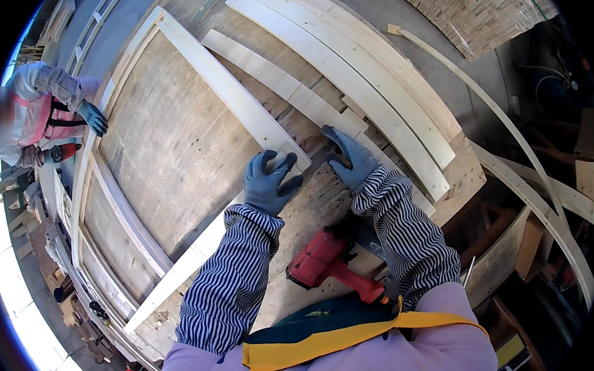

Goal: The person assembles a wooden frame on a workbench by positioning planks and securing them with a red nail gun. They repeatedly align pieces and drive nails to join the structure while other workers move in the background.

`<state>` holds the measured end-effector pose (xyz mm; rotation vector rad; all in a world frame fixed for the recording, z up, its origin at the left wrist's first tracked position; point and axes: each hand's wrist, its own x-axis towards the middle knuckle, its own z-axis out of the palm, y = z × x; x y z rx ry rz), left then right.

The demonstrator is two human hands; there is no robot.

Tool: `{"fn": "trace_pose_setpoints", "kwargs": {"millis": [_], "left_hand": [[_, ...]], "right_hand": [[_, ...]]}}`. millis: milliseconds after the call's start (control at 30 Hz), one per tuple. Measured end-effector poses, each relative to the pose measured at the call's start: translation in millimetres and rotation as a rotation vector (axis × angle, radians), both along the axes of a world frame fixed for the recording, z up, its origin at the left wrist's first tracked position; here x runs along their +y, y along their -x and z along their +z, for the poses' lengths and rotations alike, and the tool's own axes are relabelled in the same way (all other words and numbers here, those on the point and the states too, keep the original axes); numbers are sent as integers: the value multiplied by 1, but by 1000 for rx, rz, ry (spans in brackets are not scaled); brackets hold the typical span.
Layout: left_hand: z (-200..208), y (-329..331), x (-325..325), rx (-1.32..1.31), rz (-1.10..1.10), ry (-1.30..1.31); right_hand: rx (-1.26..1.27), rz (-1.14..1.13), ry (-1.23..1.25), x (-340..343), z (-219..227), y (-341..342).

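A pale wooden frame (211,79) of slats lies on the plywood-topped table, its near corner in front of me. My left hand (270,184), in a blue-grey glove, is curled over that corner, its fingers bent against the wood. Just right of the corner is my right hand (354,160), also gloved. Its thumb and fingers are spread with nothing between them, near the end of a loose slat (283,82). A red nail gun (320,258) lies on the table below my hands, close to my body; its nose is partly in shadow.
Long pale boards (358,73) lie along the table's right side. Curved strips (505,123) stick out beyond the right edge. At the far left another person's gloved hand (94,117) rests at the frame's edge. Stacked wood (470,19) stands behind, and a cardboard box (588,156) at right.
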<state>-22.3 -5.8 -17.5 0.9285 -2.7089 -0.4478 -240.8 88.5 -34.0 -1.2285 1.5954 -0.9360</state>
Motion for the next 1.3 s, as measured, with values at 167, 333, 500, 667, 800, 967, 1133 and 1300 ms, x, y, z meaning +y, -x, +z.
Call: {"fn": "trace_pose_setpoints", "kwargs": {"millis": [167, 333, 500, 667, 800, 967, 1133, 1300], "left_hand": [[-4, -1, 0, -6, -3, 4], [-7, -3, -1, -9, -10, 24], [-9, -4, -3, 50, -19, 30], [-7, -6, -1, 73, 13, 12], [-2, -3, 1, 48, 6, -8], [-2, -7, -1, 25, 7, -29], [-6, -11, -2, -23, 12, -82], [-2, -12, -2, -40, 8, -117]], "right_hand": [[268, 169, 76, -26, 6, -24], [294, 242, -13, -43, 13, -31], [317, 23, 103, -13, 2, -27], [400, -103, -117, 136, 62, -76], [741, 127, -375, 221, 75, -151], [709, 88, -616, 247, 14, -183], [268, -50, -955, 215, 43, -148], [253, 327, -462, 191, 104, -47]]}}
